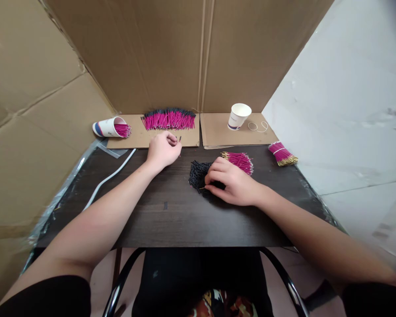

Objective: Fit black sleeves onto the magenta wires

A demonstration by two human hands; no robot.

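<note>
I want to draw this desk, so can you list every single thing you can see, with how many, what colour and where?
pink wire row: one long row, pink with black tips, on the left cardboard sheet at the back
tipped cup: one, white with red and blue, lying on its side far left, pink wires inside
upright cup: one, white, back right on cardboard
rubber bands: about two, pale, beside the upright cup
tied bundle: one, pink with gold ends, right edge of the table
loose pink pile: one, pink, behind the right hand
black pile: one, black, table middle
white cable: one, left side
table: one, dark brown
left hand: pinching a small black piece near the row
right hand: fingers on the black pile
</note>
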